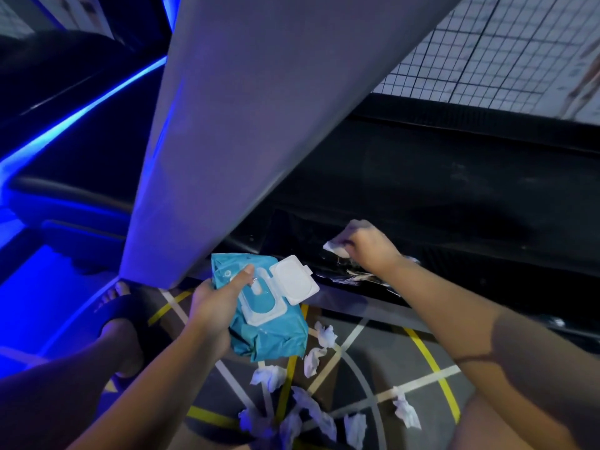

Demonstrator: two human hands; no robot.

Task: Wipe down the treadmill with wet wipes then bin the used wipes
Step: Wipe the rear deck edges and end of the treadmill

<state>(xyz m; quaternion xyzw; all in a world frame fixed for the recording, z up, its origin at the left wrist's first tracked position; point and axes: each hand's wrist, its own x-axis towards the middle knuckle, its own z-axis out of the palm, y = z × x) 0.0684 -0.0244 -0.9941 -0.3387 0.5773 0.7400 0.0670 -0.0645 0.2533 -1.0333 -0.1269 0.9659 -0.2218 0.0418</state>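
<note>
Wiping step underway. Right hand [370, 246], centre right, fingers curled round a wet wipe [341, 243], presses it on the dark treadmill [454, 196] side rail. Left hand [216, 303], lower centre, grips the teal wipes pack [272, 332], lid flipped open. Used wipes [311, 362] litter the floor at bottom centre; binning them likely comes next. No bin in view.

The right hand [370, 246] presses a white wipe [341, 241] against the treadmill's black side rail [454, 222]. The left hand [217, 306] grips a teal wet-wipe pack [276, 332] with its white lid [297, 280] flipped open. Crumpled used wipes [311, 414] lie on the lined floor [406, 362] below, beside the grey upright [246, 125]
</note>
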